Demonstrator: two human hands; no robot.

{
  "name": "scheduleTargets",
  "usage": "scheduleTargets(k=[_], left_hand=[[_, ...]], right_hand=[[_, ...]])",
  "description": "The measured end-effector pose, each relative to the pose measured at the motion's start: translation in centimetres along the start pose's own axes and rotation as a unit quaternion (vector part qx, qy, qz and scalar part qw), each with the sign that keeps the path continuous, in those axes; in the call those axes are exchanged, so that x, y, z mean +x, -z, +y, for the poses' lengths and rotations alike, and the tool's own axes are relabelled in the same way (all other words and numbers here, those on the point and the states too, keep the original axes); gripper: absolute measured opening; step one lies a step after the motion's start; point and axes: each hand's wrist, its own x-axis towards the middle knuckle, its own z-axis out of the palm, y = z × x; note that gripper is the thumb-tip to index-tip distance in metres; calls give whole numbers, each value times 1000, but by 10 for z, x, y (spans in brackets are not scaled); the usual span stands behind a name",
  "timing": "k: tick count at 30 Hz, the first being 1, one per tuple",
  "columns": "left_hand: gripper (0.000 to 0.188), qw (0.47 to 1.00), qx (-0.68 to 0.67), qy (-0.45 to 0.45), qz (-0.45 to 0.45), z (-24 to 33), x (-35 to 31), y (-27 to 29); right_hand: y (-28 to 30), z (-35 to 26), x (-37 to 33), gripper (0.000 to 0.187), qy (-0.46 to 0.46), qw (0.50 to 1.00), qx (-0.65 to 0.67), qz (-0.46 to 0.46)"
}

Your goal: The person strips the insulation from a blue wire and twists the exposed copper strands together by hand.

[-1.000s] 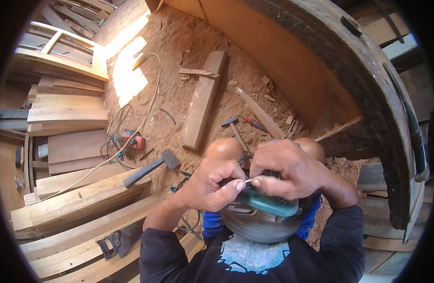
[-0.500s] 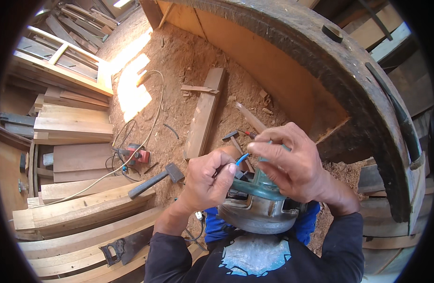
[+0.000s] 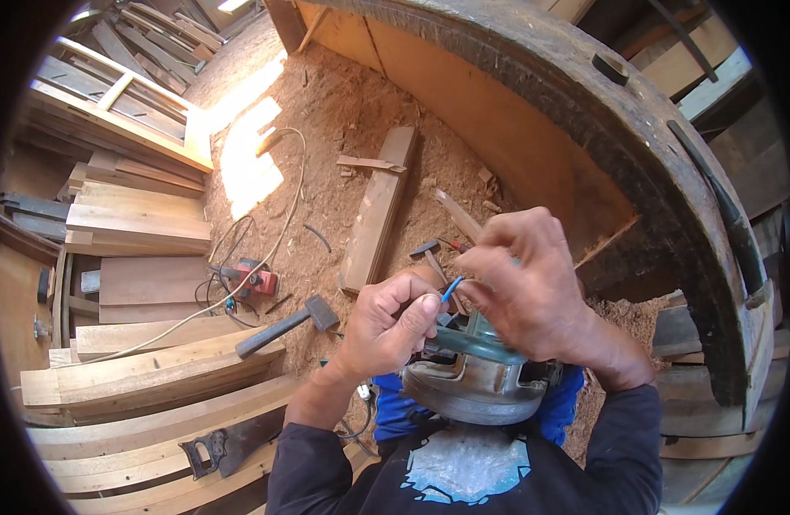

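Note:
A thin blue wire (image 3: 453,287) is pinched between the thumb and curled fingers of my left hand (image 3: 395,319), with its end pointing up. Just right of that end is my right hand (image 3: 536,287), slightly blurred. Its fingers are bent and its fingertips come close to the wire's tip; whatever lies between them is too small to make out. Below both hands, against my lap, rests a power tool (image 3: 472,396) with a rounded metal housing and a green body. My right hand and wrist cover part of it.
A large curved wooden piece (image 3: 532,94) arches along the right. On the sawdust-covered floor lie a stack of boards (image 3: 379,210) and a red power tool (image 3: 253,276) with cords. At left, a hammer (image 3: 283,326) and a handsaw (image 3: 219,451) rest on stacked timber (image 3: 146,365).
My right hand has turned and its fingers have curled in closer beside the wire's end. My left hand keeps its pinch on the blue wire, shifted slightly right. The view has moved a little.

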Motion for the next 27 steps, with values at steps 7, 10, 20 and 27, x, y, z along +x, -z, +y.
scheduleTargets(k=[7,10,20,27], left_hand=[[20,996,-90,-18,13,-13,3,-4],[20,996,-70,-61,11,-16,4,-6],[23,994,-18,-101,19,-26,6,-6],[20,964,-258,24,-63,-16,7,-4]], right_hand=[[-18,-6,-20,21,-108,966,234,-32],[-23,-4,-21,18,-89,964,248,-32],[-31,-4,-9,9,-34,976,213,-29],[-35,-1,-3,13,26,986,165,-26]])
